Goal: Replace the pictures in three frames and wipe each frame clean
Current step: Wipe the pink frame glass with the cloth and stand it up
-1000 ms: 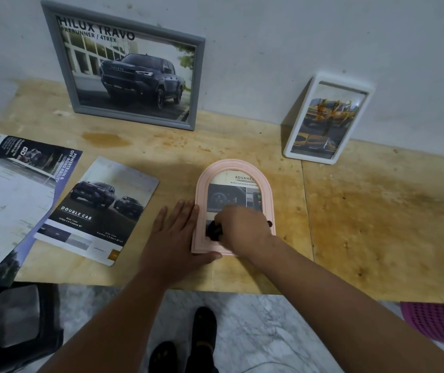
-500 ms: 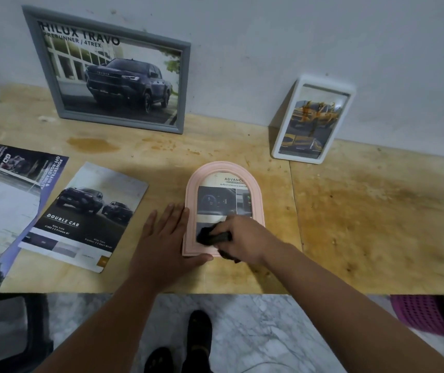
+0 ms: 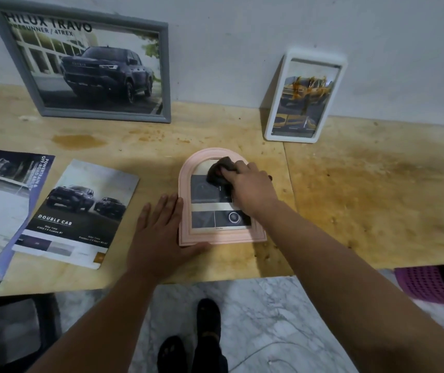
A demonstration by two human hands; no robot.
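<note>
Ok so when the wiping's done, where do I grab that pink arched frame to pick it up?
Take the pink arched frame by its straight bottom rail, coming from the near table edge. It lies flat, the left hand already rests against its lower left corner, and the right hand with the dark cloth covers the arch.

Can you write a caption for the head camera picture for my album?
Right hand rubs a dark cloth on the flat pink arched frame; left hand steadies it.

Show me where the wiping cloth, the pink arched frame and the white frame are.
dark cloth (image 3: 219,170): head view, on its bunched top.
pink arched frame (image 3: 222,237): head view, on its bottom rail.
white frame (image 3: 276,103): head view, on its left rail.
</note>
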